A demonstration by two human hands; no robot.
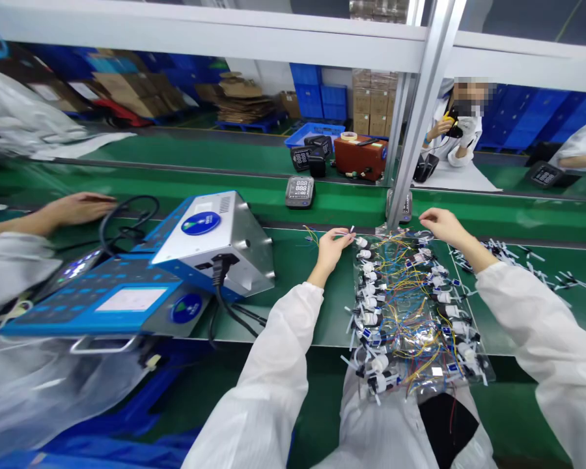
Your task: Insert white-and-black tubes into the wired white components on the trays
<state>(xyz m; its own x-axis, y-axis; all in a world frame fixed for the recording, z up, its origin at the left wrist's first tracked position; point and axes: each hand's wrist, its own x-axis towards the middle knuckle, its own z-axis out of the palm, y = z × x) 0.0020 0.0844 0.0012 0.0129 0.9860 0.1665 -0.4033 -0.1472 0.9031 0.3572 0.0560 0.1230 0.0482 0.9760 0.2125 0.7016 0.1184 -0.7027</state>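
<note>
Rows of small white and black parts with coloured wires lie on a clear plastic sheet point(422, 326) in front of me. At the sheet's far left corner, my left hand point(336, 247) pinches a thin white piece point(346, 232), its fingers closed. Coloured wires point(311, 233) show just left of that hand. Beyond the sheet's far right corner is my right hand point(442, 225), held above the table edge with fingertips bent together; whatever is between them is too small to make out. Loose white and black pieces point(532, 260) lie to the right, beyond my right forearm.
A blue and silver machine point(234, 247) with black cables stands at left, beside another person's hand point(85, 207). Digital display units point(300, 192) rest on the green belt point(249, 195). A metal post point(422, 111) rises ahead. Another person point(461, 130) works across the line.
</note>
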